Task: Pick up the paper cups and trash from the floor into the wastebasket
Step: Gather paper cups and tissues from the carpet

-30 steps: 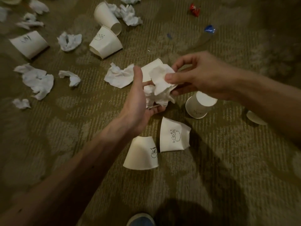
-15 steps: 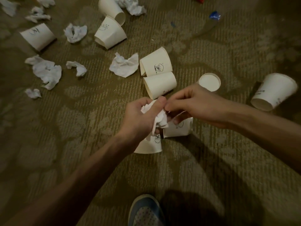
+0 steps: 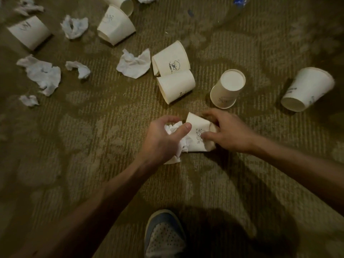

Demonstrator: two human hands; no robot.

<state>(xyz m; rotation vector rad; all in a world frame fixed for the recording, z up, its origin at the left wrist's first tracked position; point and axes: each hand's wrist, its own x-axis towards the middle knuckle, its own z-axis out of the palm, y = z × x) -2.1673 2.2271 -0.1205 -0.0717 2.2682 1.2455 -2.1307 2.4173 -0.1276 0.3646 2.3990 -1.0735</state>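
My left hand (image 3: 163, 140) is closed around a wad of crumpled white tissue (image 3: 173, 128) low over the carpet. Right beside it, my right hand (image 3: 229, 133) grips a white paper cup (image 3: 197, 135) lying on its side, thumb on its printed face. Another cup (image 3: 172, 161) is mostly hidden under my left hand. Two cups (image 3: 173, 71) lie side by side just beyond, one cup (image 3: 228, 88) stands upside down, and one (image 3: 307, 89) lies at the right. No wastebasket is in view.
More cups (image 3: 115, 25) (image 3: 28, 33) and several crumpled tissues (image 3: 134, 64) (image 3: 42, 73) (image 3: 74, 27) are scattered over the patterned carpet at upper left. A blue wrapper (image 3: 239, 0) lies at the top edge. My shoe (image 3: 163, 233) is at the bottom centre.
Both hands dropped toward the floor. The right hand let go of the tissue, now bunched in the left hand, and took hold of the cup with the printed face. The view shifted downward.
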